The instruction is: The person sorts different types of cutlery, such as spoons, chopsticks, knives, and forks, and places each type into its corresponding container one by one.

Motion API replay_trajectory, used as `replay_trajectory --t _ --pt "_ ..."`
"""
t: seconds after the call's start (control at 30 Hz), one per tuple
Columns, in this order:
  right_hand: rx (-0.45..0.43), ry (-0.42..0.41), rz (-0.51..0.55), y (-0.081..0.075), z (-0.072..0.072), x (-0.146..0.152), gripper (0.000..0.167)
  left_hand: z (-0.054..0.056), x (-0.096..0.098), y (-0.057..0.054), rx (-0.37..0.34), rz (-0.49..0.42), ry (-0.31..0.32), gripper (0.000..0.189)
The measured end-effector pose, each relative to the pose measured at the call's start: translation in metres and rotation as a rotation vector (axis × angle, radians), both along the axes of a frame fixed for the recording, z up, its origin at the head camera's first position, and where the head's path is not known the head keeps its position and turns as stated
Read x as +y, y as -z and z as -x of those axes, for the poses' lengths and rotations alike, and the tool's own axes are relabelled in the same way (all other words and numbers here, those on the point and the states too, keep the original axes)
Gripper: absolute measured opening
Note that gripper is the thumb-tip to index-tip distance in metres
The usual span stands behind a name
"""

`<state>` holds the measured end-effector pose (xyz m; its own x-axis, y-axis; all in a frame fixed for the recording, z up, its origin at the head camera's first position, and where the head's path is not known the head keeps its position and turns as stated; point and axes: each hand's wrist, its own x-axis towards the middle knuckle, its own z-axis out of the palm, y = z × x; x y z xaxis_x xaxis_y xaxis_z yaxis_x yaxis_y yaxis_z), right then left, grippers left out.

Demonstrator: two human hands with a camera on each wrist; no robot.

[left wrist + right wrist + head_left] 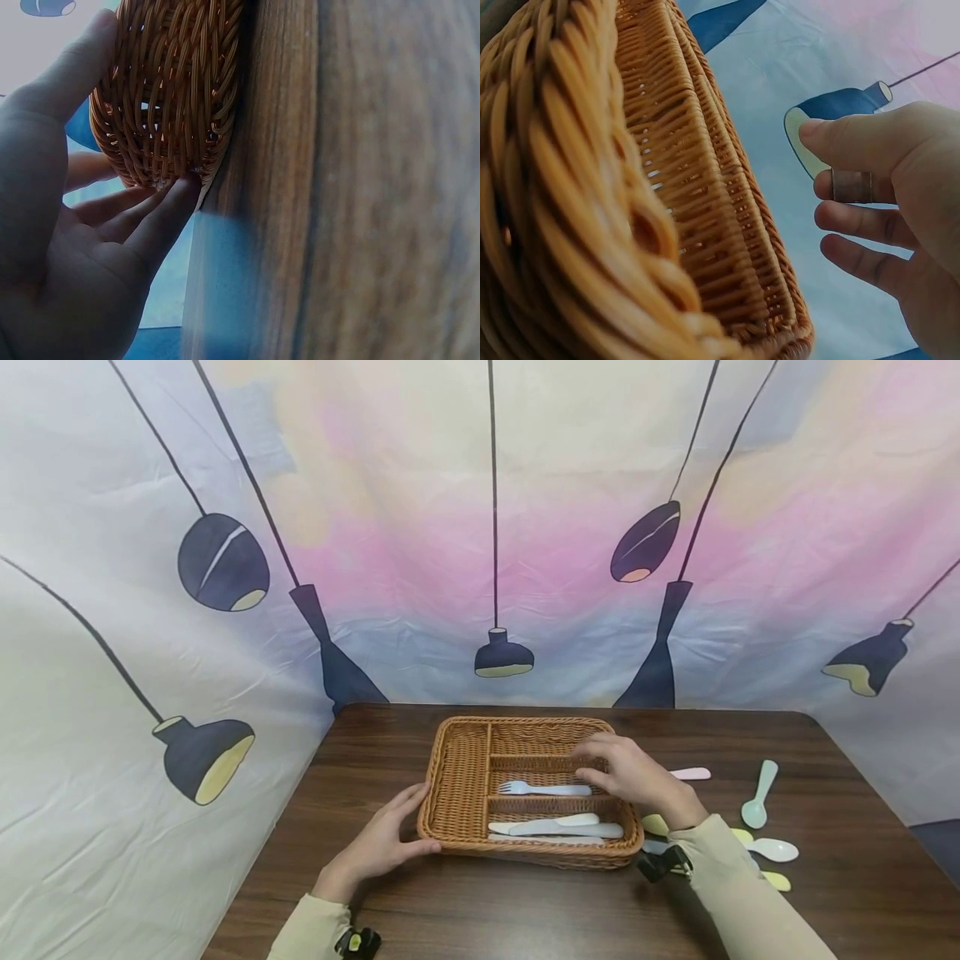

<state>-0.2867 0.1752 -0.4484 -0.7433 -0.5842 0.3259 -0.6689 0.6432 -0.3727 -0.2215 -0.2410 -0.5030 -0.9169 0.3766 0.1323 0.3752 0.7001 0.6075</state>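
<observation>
A brown wicker basket [525,852] with several compartments stands on the wooden table. My left hand [378,837] holds its near left corner, thumb on the front wall and fingers along the left side. My right hand [633,770] hovers over the basket's right side. Its fingers are loosely bent, and the right wrist view shows nothing between the thumb and fingers. A pale blue fork [551,790] lies in the middle right compartment, tines to the left. In the near right compartment lie several white and pale knives [558,828].
Right of the basket, a mint spoon [760,797], a white spoon [776,850] and a pink handle [692,773] lie on the table [517,910]. Yellow handles [777,881] are partly hidden by the right forearm. A printed cloth [420,568] hangs behind the table.
</observation>
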Motion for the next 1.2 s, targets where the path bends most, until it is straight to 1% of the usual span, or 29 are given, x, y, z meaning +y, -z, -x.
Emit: replay_trajectory --t 0.13,0.37,0.53,0.8,0.9,1.07,1.2 --pt "0.022 0.014 0.018 0.0 0.001 0.007 0.03 0.0 -0.001 0.0 -0.001 -0.005 0.001 0.099" --pt "0.056 0.058 0.013 -0.002 0.003 0.023 0.031 0.001 -0.002 -0.001 -0.004 -0.004 -0.003 0.099" --pt "0.05 0.087 0.016 -0.003 0.005 0.034 0.03 0.0 -0.002 -0.003 -0.01 -0.008 -0.001 0.099" --pt "0.069 0.132 0.005 0.004 0.008 0.055 0.034 0.0 -0.001 -0.002 -0.003 -0.013 0.002 0.099" --pt "0.056 0.157 -0.006 0.007 0.008 0.063 0.034 0.0 -0.001 -0.001 0.001 -0.015 0.007 0.098" --pt "-0.004 0.207 -0.042 0.013 0.008 0.073 0.034 0.0 0.0 -0.001 -0.003 -0.015 0.005 0.099" --pt "-0.039 0.23 -0.051 0.019 0.009 0.081 0.033 0.0 -0.001 0.0 -0.003 -0.008 0.004 0.099"
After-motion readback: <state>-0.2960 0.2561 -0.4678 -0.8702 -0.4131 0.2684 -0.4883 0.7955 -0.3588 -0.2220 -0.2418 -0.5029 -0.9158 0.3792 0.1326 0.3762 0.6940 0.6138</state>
